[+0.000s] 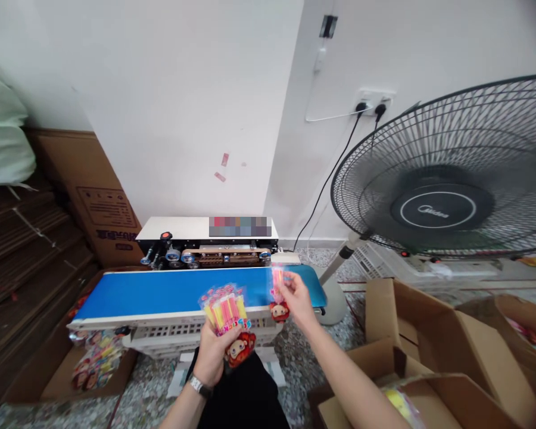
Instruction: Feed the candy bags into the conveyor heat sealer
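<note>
My left hand (214, 351) is closed round a fanned stack of candy stick packets (227, 313), clear pouches with pink and yellow sticks and a red cartoon figure at the bottom. My right hand (297, 295) pinches a single packet (277, 283) by its side, with its cartoon end hanging down past the belt edge. Both hands are at the near side of a blue conveyor belt (152, 292), the right one close to its right end. Behind the belt stands a white sealing machine (178, 227) with rollers and a sealing strip.
Left of the belt, a cardboard box (58, 381) holds several filled packets (98, 357). A large black fan (438, 208) stands at right, above open cardboard boxes (424, 322). A white plastic crate (161, 339) sits under the belt. Stacked cardboard (22, 250) lines the left.
</note>
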Tool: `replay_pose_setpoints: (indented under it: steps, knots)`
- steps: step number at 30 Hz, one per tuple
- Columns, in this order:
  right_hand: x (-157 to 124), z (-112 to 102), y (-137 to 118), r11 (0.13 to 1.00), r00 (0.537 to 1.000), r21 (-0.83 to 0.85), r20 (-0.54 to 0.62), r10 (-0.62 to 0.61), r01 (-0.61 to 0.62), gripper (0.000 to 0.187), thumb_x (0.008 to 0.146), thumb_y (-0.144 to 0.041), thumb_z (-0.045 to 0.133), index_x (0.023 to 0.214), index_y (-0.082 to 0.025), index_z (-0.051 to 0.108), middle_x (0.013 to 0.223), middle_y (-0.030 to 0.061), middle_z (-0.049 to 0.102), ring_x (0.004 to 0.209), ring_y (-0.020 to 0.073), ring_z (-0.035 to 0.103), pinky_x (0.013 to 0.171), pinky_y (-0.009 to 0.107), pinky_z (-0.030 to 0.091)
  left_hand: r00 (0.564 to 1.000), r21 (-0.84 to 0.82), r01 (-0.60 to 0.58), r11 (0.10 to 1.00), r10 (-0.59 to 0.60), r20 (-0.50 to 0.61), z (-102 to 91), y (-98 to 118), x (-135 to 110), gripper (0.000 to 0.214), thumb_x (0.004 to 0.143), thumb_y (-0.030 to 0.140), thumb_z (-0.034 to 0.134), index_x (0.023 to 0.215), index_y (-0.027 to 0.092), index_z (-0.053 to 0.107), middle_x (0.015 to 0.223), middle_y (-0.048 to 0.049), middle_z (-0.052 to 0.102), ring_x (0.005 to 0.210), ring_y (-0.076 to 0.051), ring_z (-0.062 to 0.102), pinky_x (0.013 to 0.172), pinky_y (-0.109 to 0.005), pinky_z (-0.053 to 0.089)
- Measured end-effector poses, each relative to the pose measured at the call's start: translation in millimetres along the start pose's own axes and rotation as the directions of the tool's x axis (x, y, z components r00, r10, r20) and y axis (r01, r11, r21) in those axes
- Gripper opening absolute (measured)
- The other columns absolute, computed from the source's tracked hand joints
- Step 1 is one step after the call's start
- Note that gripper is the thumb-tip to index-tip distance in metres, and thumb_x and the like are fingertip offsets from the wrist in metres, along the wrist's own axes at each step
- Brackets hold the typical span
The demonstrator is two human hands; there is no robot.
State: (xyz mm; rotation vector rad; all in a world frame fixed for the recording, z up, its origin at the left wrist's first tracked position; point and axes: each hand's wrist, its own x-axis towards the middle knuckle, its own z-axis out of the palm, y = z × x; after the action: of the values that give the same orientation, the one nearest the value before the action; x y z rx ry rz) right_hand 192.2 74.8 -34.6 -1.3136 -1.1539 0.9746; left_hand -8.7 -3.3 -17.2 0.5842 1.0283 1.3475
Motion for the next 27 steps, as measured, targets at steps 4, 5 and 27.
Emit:
replay_pose_setpoints:
  steps: [4,5,27]
  knots:
    - [55,-25,26,0.862,0.987,-0.498,-0.161,0.018,-0.097,0.033,0.073,-0.034,0.054,0.102,-0.020,0.049,0.074,0.0020,0.063,0.059,0.0169,0.060,0.053,0.026,0.044,0.997,-0.073,0.067,0.995,-0.064,0.040,-5.0,1,0,0.044,0.053,0.018,0.078,0.093,0.014,0.061,0.087,-0.0096,0.071,0.078,-0.024,0.067,0.073,-0.034,0.051]
    - [64,-27,30,0.813,0.985,-0.572,-0.171,0.015,-0.111,0.031,0.073,-0.033,0.055,0.101,-0.020,0.050,0.073,0.0021,0.063,0.060,0.0169,0.060,0.053,0.025,0.043,0.996,-0.081,0.079,0.994,-0.075,0.053,-5.1,0,1,0.043,0.053,0.017,0.078,0.093,0.013,0.062,0.087,-0.0099,0.071,0.078,-0.025,0.067,0.073,-0.034,0.051]
    - [-17,33,-18,0.944,0.941,-0.231,0.298,-0.162,0.236,0.023,0.083,-0.039,0.047,0.079,-0.019,0.056,0.073,0.0000,0.059,0.067,0.0131,0.053,0.060,0.022,0.041,0.996,-0.199,0.064,0.978,-0.049,0.078,13.9,-12,19,0.048,0.055,0.010,0.073,0.101,0.013,0.060,0.093,-0.0110,0.070,0.081,-0.024,0.066,0.076,-0.035,0.050]
